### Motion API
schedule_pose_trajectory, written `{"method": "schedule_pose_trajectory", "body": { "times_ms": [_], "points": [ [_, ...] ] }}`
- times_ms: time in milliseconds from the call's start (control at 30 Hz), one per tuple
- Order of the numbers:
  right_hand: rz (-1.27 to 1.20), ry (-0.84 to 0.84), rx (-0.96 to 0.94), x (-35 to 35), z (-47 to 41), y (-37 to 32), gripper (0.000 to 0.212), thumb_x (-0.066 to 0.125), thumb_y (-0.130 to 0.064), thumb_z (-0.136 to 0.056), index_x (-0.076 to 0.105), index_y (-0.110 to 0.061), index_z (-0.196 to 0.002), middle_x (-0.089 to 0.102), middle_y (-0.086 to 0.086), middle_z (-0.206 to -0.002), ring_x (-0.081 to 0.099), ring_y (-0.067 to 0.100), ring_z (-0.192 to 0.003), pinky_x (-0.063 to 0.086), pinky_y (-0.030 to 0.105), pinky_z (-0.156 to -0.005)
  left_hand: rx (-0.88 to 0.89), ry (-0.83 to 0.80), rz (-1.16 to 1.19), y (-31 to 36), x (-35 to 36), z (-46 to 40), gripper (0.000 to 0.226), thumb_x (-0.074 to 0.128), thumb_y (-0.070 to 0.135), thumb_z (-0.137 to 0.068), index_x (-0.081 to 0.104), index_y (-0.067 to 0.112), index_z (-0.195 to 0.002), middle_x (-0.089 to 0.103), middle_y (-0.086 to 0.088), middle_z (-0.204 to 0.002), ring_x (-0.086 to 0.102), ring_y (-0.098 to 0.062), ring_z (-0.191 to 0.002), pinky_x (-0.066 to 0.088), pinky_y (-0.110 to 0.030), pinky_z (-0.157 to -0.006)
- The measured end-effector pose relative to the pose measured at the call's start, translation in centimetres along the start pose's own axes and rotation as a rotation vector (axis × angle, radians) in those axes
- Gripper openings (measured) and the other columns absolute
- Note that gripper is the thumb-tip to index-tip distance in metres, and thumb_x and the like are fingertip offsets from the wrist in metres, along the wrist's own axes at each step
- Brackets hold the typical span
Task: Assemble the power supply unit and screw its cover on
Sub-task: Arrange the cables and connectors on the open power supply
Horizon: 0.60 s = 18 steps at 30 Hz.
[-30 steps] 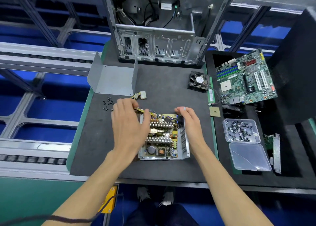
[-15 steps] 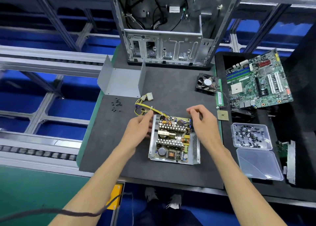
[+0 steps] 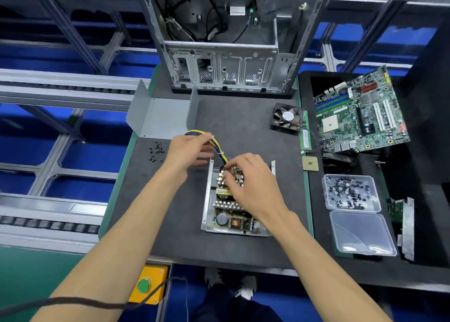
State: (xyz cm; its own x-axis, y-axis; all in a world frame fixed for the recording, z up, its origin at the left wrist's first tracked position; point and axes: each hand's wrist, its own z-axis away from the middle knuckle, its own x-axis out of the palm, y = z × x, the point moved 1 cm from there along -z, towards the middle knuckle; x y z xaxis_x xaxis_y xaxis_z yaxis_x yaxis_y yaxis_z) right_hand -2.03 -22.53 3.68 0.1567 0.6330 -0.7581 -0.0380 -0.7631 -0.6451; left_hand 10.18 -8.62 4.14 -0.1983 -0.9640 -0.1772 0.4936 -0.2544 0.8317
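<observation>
The open power supply unit (image 3: pixel 224 214) lies on the black mat, its circuit board and coils showing. My left hand (image 3: pixel 187 149) grips the yellow and black cable bundle (image 3: pixel 216 142) just beyond the unit's far end. My right hand (image 3: pixel 248 178) rests over the far part of the board, fingertips pinching at the spot where the cables enter. The grey bent metal cover (image 3: pixel 163 117) stands apart on the mat at the far left. A small group of black screws (image 3: pixel 155 151) lies left of my left hand.
A bare computer case (image 3: pixel 226 41) stands at the back. A fan (image 3: pixel 287 118), a memory stick (image 3: pixel 306 136), a CPU chip (image 3: pixel 310 163) and a motherboard (image 3: pixel 358 117) lie to the right. Nearer are a clear screw box (image 3: pixel 350 192) and its lid (image 3: pixel 360 234).
My left hand has lifted off the unit's left side and taken up the cable bundle. My right hand moved in over the far end of the board.
</observation>
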Motion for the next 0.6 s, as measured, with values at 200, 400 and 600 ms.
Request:
{"method": "schedule_pose_trajectory", "body": {
  "times_ms": [200, 400, 600],
  "points": [
    [0.008, 0.236, -0.014, -0.6, 0.1, 0.7, 0.005, 0.065, -0.016, -0.092, 0.069, -0.018, -0.091, 0.067, -0.008, -0.094, 0.059, 0.014, -0.097, 0.042, 0.032, -0.098, -0.135, 0.036, 0.038, -0.9, -1.5, -1.1, 0.021, 0.072, 0.020, -0.089, 0.074, 0.003, -0.102, 0.078, -0.016, -0.094, 0.077, -0.027, -0.071, 0.063, -0.033, -0.055],
    [0.081, 0.101, 0.172, -0.5, -0.3, 2.0, 0.012, 0.061, -0.022, -0.096, 0.071, -0.023, -0.103, 0.065, -0.007, -0.109, 0.050, 0.017, -0.117, 0.041, 0.039, -0.100, -0.216, 0.063, 0.160, -2.6, -1.9, -0.7, 0.020, 0.068, 0.011, -0.091, 0.068, -0.003, -0.106, 0.074, -0.020, -0.101, 0.077, -0.030, -0.069, 0.061, -0.031, -0.051],
    [0.167, -0.020, 0.259, -0.6, -0.8, 2.0, 0.027, 0.048, -0.011, -0.100, 0.072, -0.024, -0.105, 0.066, -0.004, -0.111, 0.046, 0.021, -0.115, 0.046, 0.038, -0.083, -0.297, 0.044, 0.289, -4.3, -3.2, 0.7, 0.026, 0.073, 0.013, -0.088, 0.065, 0.000, -0.109, 0.075, -0.017, -0.099, 0.077, -0.024, -0.070, 0.060, -0.030, -0.052]
  ]
}}
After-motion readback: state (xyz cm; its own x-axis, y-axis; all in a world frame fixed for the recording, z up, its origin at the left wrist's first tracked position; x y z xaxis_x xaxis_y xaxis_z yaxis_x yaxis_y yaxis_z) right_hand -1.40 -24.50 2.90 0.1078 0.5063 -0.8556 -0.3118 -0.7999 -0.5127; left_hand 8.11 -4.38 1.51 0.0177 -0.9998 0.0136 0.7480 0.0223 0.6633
